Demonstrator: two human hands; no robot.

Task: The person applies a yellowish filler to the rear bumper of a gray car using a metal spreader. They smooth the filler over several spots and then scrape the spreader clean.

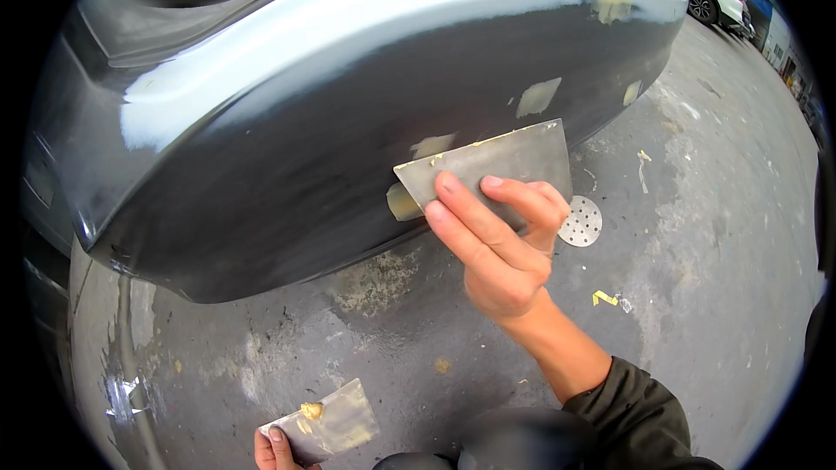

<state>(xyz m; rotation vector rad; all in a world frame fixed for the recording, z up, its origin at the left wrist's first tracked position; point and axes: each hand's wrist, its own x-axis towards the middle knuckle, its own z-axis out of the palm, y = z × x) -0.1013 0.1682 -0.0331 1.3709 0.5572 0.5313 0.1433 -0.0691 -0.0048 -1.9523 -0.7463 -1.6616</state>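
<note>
Gripping grey spreader (533, 153) in clamped right fingers (479, 218), before dark car panel (261, 183) | Pinching plate (348, 424) with putty (311, 411) in left fingers (264, 453), over floor (488, 361) | Keep level, press evenly, skim thinly across pale patches (539, 97)

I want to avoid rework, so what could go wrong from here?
The plate in the right hand has yellowish specks along its upper edge, which might streak the dark panel. The yellowish lump on the other plate, in the left hand, lies near an edge and could drop to the floor.
</note>
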